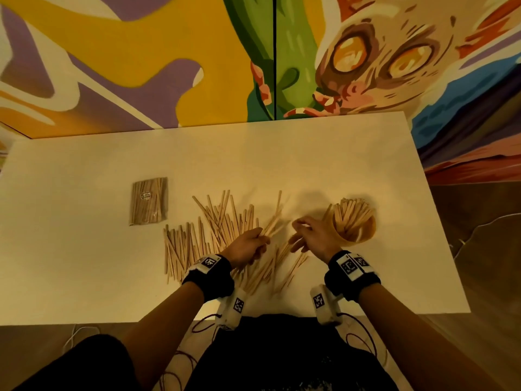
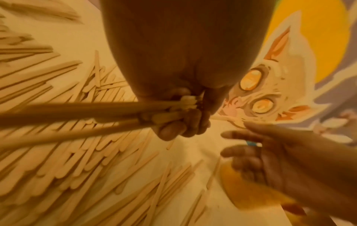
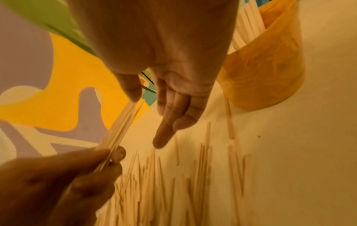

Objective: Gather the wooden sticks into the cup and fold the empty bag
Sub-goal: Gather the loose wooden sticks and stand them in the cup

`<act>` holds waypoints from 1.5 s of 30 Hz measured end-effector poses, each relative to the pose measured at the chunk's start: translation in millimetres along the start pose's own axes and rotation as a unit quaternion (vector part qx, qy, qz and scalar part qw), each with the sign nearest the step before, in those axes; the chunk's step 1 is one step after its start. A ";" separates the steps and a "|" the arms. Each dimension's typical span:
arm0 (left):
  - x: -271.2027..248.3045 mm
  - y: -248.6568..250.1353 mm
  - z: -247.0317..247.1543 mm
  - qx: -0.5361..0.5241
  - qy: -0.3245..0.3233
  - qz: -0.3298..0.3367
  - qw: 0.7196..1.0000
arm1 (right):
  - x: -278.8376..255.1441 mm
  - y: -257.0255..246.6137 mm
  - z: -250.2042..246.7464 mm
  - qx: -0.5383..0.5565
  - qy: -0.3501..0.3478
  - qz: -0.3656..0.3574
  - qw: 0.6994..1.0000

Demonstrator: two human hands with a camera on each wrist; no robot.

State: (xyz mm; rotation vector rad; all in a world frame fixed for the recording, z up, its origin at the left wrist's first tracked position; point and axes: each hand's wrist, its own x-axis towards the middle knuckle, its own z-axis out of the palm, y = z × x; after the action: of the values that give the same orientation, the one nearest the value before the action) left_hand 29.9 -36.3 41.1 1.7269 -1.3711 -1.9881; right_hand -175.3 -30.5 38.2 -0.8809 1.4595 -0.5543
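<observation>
A painted mural wall (image 1: 141, 57) backs the white table (image 1: 84, 249). Loose wooden sticks (image 1: 197, 241) lie spread centre; orange cup (image 1: 363, 238) right, packed bag (image 1: 148, 201) left. Left hand (image 1: 248, 245) grips a stick bundle (image 1: 273, 225); right hand (image 1: 311, 235) spreads slack, empty.

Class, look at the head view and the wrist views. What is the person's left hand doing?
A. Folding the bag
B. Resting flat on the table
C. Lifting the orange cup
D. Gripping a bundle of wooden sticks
D: the left hand curls its fingers round a bundle of wooden sticks, apart from the cup and the bag.
</observation>
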 end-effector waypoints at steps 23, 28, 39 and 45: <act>-13.6 -4.2 14.9 0.379 0.016 0.143 0.914 | -25.7 -13.9 31.8 0.028 -0.149 0.008 0.988; -11.7 1.8 18.7 0.385 0.019 0.158 0.909 | -24.4 -9.4 32.3 0.080 -0.124 0.014 0.989; -19.1 9.6 -24.0 0.272 -0.028 0.080 0.958 | -17.9 -3.8 6.5 0.155 -0.071 0.064 0.983; -34.6 2.7 -34.3 -0.045 0.032 0.027 0.998 | -17.6 -9.2 7.5 0.186 -0.087 0.069 0.976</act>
State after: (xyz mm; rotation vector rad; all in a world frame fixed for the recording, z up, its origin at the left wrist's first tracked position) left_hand 68.9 -33.0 70.3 1.6809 -1.2743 -1.9181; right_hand -167.5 -20.7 55.4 -0.5154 1.1964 -0.6065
